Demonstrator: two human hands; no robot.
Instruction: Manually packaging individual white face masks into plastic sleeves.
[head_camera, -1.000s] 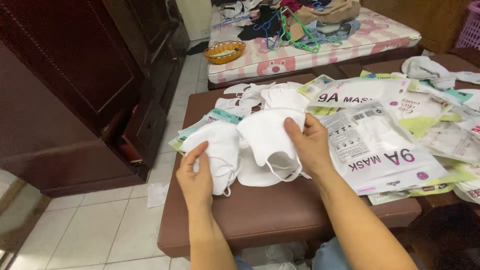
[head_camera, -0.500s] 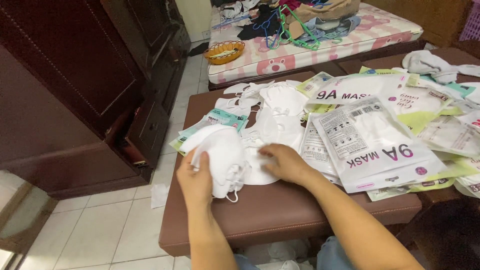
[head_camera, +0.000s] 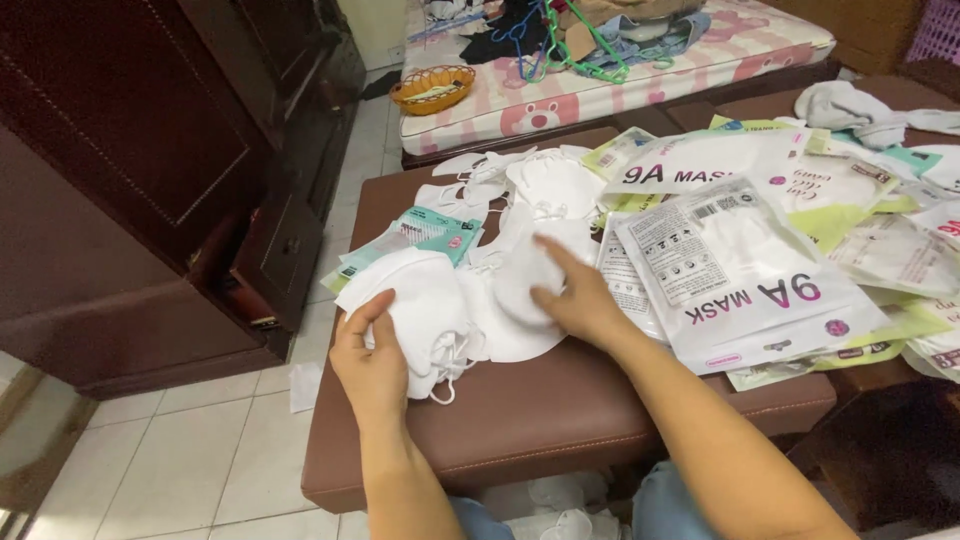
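Gripping a stack of white cup-shaped face masks (head_camera: 425, 315) with fingers curled round its near edge, our left hand (head_camera: 372, 365) holds it at the front of the brown padded bench (head_camera: 520, 420). Our right hand (head_camera: 580, 300) lies flat and open, holding nothing, pressing on another white mask (head_camera: 520, 290) just beside the stack. Clear plastic mask packets (head_camera: 745, 275) lie piled to the right.

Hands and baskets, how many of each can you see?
Hands: 2, the left hand holding a white mask and the right hand on a loose mask
Orange basket: 1
Total: 3
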